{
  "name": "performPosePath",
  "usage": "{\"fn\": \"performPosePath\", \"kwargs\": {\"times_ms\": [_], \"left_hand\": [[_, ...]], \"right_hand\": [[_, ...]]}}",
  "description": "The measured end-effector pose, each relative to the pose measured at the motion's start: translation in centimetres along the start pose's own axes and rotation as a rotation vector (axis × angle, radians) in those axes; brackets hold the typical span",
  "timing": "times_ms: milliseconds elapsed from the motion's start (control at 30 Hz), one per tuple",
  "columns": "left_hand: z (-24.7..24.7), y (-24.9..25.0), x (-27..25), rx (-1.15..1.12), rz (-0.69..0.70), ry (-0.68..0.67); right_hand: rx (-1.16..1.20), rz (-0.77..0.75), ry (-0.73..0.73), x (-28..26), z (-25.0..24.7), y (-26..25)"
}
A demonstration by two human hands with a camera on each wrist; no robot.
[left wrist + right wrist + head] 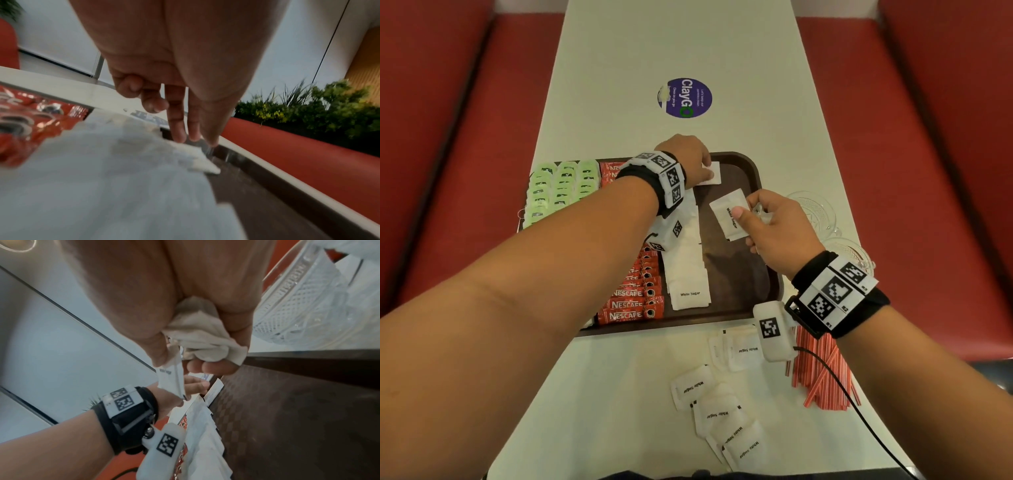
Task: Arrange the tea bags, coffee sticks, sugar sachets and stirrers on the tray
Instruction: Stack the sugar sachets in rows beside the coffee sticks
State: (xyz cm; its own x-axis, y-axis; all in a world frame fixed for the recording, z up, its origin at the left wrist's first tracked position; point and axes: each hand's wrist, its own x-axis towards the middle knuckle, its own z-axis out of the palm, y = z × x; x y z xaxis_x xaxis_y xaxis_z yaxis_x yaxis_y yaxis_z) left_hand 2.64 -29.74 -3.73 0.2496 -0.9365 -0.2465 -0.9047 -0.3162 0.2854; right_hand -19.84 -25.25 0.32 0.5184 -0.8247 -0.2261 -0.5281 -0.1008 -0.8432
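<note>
Meanwhile left hand (690, 156) presses straight fingers on the tray's (748, 164) far sugar sachet (710, 174); right hand (774, 226) pinches another sachet (727, 216).

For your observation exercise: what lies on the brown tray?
On the tray: green tea bags, red coffee sticks and a column of sugar sachets. The left hand and forearm cover part of them.

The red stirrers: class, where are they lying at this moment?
In the head view the red stirrers lie bundled on the table, off the tray, near its right front corner, right of the loose sugar sachets.
</note>
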Motion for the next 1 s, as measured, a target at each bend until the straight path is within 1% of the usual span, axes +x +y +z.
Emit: {"fn": "performPosePath", "kwargs": {"times_ms": [33,100,133,167,200,233,300,333,400,467,500,600,633,700,767,833,900,1000], "left_hand": [[-0.6,0.1,-0.5,-0.042,0.022,0.035],[-2.4,0.5,-2.1,-0.207,0.079,0.091],[-3.5,0.7,-3.1,-0.306,0.115,0.09],[-4.5,1.0,-4.2,-0.39,0.162,0.06],[-5.4,1.3,-5.1,-0.448,0.216,-0.001],[-6.0,1.6,-6.0,-0.469,0.265,-0.077],[-6.3,2.0,-7.1,-0.407,0.331,-0.185],[-6.3,2.1,-7.4,-0.356,0.346,-0.208],[-6.0,1.8,-7.4,-0.295,0.346,-0.206],[-5.9,1.4,-6.8,-0.289,0.315,-0.16],[-5.8,1.1,-6.4,-0.289,0.279,-0.114],[-4.9,-0.5,-4.0,-0.248,0.101,0.082],[-4.3,-0.9,-3.2,-0.231,0.042,0.113],[-3.0,-1.2,-1.9,-0.219,-0.042,0.104],[-1.7,-1.1,-1.2,-0.238,-0.1,0.074],[-0.7,-0.9,-0.7,-0.255,-0.131,0.061],[0.0,-0.9,-0.5,-0.248,-0.158,0.06],[0.5,-1.0,-0.3,-0.186,-0.178,0.048]], "right_hand": [[-0.011,0.0,-0.002,0.0,0.0,0.0],[-0.032,0.004,-0.004,0.1,0.0,-0.1],[-0.043,0.003,-0.003,0.2,0.0,-0.1],[-0.05,0.002,0.0,0.4,-0.1,-0.2],[-0.046,-0.003,0.008,0.6,-0.2,-0.3],[-0.04,-0.007,0.016,0.7,-0.2,-0.4],[-0.028,-0.019,0.032,0.9,-0.1,-0.7],[-0.021,-0.024,0.036,1.0,-0.1,-0.9],[-0.005,-0.025,0.032,1.1,0.1,-1.2],[0.002,-0.019,0.038,1.2,0.2,-1.2],[0.009,-0.018,0.043,1.3,0.2,-1.0],[-0.018,-0.014,0.016,1.1,0.0,-0.3],[-0.022,-0.008,-0.018,0.9,-0.1,-0.2],[-0.007,-0.005,-0.087,0.5,-0.3,0.0],[-0.012,-0.018,-0.114,0.4,-0.4,0.3],[-0.015,-0.011,-0.124,0.3,-0.4,0.4],[0.034,0.001,-0.143,0.2,-0.3,0.5],[0.08,0.012,-0.165,0.1,-0.3,0.7]]}}
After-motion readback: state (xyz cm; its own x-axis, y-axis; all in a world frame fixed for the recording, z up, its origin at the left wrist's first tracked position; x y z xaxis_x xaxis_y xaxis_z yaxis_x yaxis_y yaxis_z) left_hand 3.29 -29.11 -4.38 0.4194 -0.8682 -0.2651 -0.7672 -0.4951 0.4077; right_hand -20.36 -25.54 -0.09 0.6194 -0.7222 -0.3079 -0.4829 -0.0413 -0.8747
